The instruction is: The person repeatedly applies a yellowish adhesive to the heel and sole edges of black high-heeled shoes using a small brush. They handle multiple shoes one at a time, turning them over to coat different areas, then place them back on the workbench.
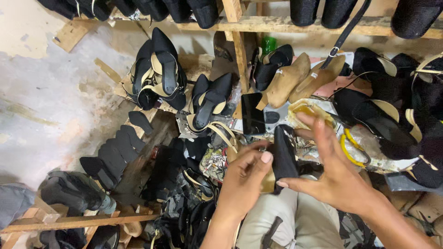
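A black shoe upper (283, 157) stands upright over the person's lap, pinched between both hands. The left hand (244, 177) is closed on its near edge, thumb pressing the side, and a tan piece (267, 182) shows beneath it. The right hand (333, 170) is spread wide, thumb under the lower corner and fingers fanned behind. Smoothing it well probably calls for even thumb pressure with the edges kept aligned. Just beyond lie yellow-handled scissors (350, 150), wooden shoe lasts (286, 80) and stacked black pointed shoes (159, 76).
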